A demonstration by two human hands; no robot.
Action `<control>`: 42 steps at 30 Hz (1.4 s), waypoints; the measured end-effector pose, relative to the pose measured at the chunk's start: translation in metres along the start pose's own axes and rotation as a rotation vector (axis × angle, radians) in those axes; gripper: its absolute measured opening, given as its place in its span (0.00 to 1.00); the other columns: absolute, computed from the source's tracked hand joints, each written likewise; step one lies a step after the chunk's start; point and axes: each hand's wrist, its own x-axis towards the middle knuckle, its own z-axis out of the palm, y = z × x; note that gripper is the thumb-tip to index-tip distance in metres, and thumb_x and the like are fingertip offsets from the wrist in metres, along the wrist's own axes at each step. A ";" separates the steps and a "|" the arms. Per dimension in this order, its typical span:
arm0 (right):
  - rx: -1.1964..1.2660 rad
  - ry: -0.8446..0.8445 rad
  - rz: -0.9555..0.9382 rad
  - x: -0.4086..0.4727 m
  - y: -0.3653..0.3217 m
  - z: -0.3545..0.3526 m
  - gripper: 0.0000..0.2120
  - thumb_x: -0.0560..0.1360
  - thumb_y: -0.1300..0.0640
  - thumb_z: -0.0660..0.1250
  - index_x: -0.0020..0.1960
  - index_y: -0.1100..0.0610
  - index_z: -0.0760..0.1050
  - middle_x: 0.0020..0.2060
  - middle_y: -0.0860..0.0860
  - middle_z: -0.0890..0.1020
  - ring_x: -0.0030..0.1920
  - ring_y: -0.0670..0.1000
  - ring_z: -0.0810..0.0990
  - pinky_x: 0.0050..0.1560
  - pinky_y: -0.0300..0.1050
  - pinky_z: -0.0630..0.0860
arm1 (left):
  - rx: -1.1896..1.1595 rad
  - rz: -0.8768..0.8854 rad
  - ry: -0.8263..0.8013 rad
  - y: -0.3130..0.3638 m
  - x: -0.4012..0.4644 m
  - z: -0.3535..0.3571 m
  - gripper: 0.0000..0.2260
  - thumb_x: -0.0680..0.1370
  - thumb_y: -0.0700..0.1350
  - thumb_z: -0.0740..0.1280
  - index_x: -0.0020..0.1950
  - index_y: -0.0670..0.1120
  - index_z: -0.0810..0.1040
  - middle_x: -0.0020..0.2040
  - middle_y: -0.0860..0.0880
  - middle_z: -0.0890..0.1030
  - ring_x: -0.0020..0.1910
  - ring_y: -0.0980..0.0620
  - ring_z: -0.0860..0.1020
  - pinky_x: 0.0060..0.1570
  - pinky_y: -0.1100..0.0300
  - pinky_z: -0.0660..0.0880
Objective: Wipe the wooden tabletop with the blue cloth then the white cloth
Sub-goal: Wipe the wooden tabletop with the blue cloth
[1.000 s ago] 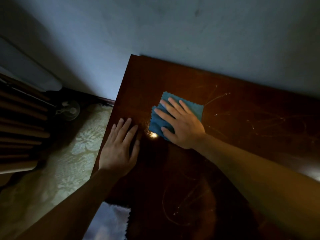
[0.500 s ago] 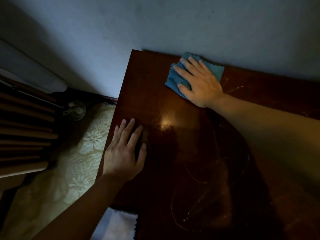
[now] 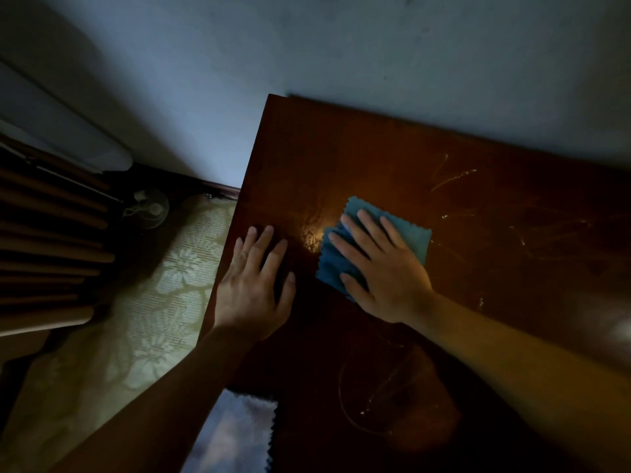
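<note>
Dim room, head view looking down on a dark reddish-brown glossy wooden tabletop (image 3: 392,158) pushed against a pale blue-grey wall (image 3: 307,46). Right hand (image 3: 382,268) lies flat, palm down, on a small blue cloth with zigzag-cut edges (image 3: 415,237); fingers straight and spread, pressing the cloth onto the wood, not curled round it. Blue cloth sits left of centre on the tabletop, just right of a bright glare spot (image 3: 316,235), one corner pointing toward the wall. Left hand (image 3: 254,288) rests flat on bare wood near the table's left edge, fingers straight and slightly apart, holding nothing, close beside the cloth but not touching it. Faint pale streaks and scratch-like marks (image 3: 454,179) show on the wood to the right and near the bottom. White cloth with zigzag edge (image 3: 235,435) lies at the near left corner of the table, partly under the left forearm, overhanging the edge as far as can be told. Left of the table: pale green floral-patterned fabric (image 3: 164,291), dark wooden slats (image 3: 44,240), and a small round fan-like object (image 3: 150,208), too dark to identify.
</note>
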 end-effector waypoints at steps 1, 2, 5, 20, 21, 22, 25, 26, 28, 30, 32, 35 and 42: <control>-0.002 0.002 0.002 0.002 0.002 -0.001 0.32 0.82 0.39 0.49 0.82 0.50 0.52 0.82 0.54 0.54 0.82 0.56 0.47 0.80 0.59 0.47 | -0.002 -0.001 -0.001 0.000 0.001 0.000 0.23 0.79 0.53 0.60 0.70 0.42 0.73 0.73 0.40 0.70 0.75 0.38 0.63 0.72 0.43 0.61; 0.002 0.004 0.001 0.004 0.003 -0.002 0.32 0.82 0.39 0.49 0.82 0.50 0.53 0.82 0.54 0.54 0.82 0.56 0.47 0.80 0.59 0.47 | -0.005 -0.001 -0.001 0.000 0.001 0.000 0.23 0.79 0.53 0.60 0.70 0.42 0.73 0.73 0.40 0.70 0.75 0.38 0.64 0.72 0.43 0.62; 0.023 0.019 -0.003 0.014 0.010 -0.005 0.31 0.82 0.39 0.49 0.82 0.49 0.54 0.82 0.53 0.55 0.82 0.56 0.48 0.80 0.60 0.47 | -0.008 -0.001 0.004 0.000 0.000 0.001 0.23 0.79 0.53 0.60 0.70 0.42 0.73 0.74 0.40 0.69 0.75 0.39 0.63 0.73 0.45 0.61; 0.062 0.089 0.220 0.068 0.038 -0.016 0.31 0.82 0.40 0.46 0.82 0.50 0.53 0.82 0.54 0.55 0.82 0.56 0.48 0.81 0.59 0.44 | -0.051 0.007 0.036 -0.001 -0.001 0.005 0.22 0.80 0.52 0.59 0.70 0.43 0.72 0.73 0.41 0.70 0.76 0.40 0.62 0.75 0.45 0.59; 0.068 0.093 0.247 0.063 0.031 -0.014 0.31 0.82 0.40 0.46 0.82 0.51 0.53 0.82 0.54 0.55 0.82 0.57 0.49 0.81 0.59 0.44 | -0.053 0.010 0.036 -0.002 -0.001 0.005 0.22 0.80 0.52 0.59 0.70 0.43 0.72 0.73 0.40 0.70 0.76 0.40 0.62 0.75 0.44 0.59; 0.071 0.098 0.264 0.056 0.022 -0.012 0.31 0.82 0.41 0.46 0.82 0.51 0.54 0.82 0.55 0.56 0.82 0.57 0.49 0.80 0.60 0.45 | -0.051 0.013 0.036 -0.002 0.000 0.005 0.22 0.80 0.52 0.59 0.70 0.43 0.72 0.73 0.40 0.70 0.76 0.40 0.62 0.75 0.44 0.58; 0.071 0.072 0.255 0.021 -0.012 -0.006 0.31 0.82 0.41 0.47 0.82 0.51 0.52 0.82 0.55 0.55 0.82 0.57 0.49 0.80 0.60 0.46 | -0.039 0.016 0.039 -0.002 0.001 0.006 0.23 0.80 0.53 0.59 0.71 0.43 0.72 0.72 0.40 0.70 0.75 0.40 0.62 0.76 0.45 0.56; 0.079 0.058 0.241 0.007 -0.025 -0.004 0.31 0.82 0.41 0.47 0.82 0.51 0.53 0.82 0.55 0.55 0.82 0.58 0.48 0.80 0.61 0.47 | -0.042 0.011 0.039 -0.002 0.001 0.006 0.23 0.79 0.54 0.59 0.71 0.44 0.72 0.72 0.40 0.70 0.75 0.40 0.62 0.76 0.46 0.55; 0.089 0.050 0.200 -0.024 -0.051 0.004 0.31 0.82 0.41 0.48 0.82 0.52 0.55 0.81 0.56 0.56 0.82 0.59 0.49 0.80 0.62 0.49 | -0.045 0.004 0.036 -0.003 0.001 0.006 0.23 0.79 0.54 0.59 0.71 0.44 0.71 0.73 0.41 0.70 0.76 0.40 0.62 0.75 0.46 0.55; 0.084 0.052 0.161 -0.047 -0.070 0.012 0.30 0.82 0.42 0.50 0.81 0.54 0.58 0.81 0.57 0.58 0.82 0.60 0.51 0.79 0.64 0.51 | -0.041 0.003 0.033 -0.003 0.001 0.007 0.23 0.79 0.54 0.59 0.71 0.44 0.71 0.73 0.41 0.69 0.76 0.41 0.62 0.76 0.46 0.55; 0.078 0.057 0.116 -0.055 -0.074 0.015 0.30 0.82 0.42 0.52 0.80 0.54 0.59 0.81 0.57 0.59 0.81 0.60 0.52 0.78 0.64 0.53 | -0.041 0.010 0.035 -0.004 0.001 0.007 0.23 0.79 0.54 0.59 0.71 0.44 0.71 0.73 0.41 0.69 0.76 0.41 0.61 0.76 0.47 0.54; 0.061 0.034 -0.029 -0.046 -0.052 0.010 0.31 0.81 0.41 0.53 0.81 0.51 0.58 0.81 0.55 0.57 0.82 0.58 0.52 0.79 0.63 0.51 | -0.058 0.021 0.043 -0.004 0.001 0.009 0.23 0.79 0.53 0.59 0.71 0.44 0.70 0.73 0.40 0.69 0.76 0.40 0.61 0.76 0.47 0.54; 0.078 0.067 0.105 0.003 -0.008 0.003 0.29 0.83 0.41 0.50 0.82 0.48 0.53 0.82 0.52 0.55 0.82 0.55 0.47 0.81 0.57 0.43 | -0.061 0.021 0.037 -0.004 0.000 0.006 0.23 0.79 0.53 0.59 0.70 0.42 0.72 0.72 0.39 0.70 0.75 0.38 0.62 0.76 0.44 0.55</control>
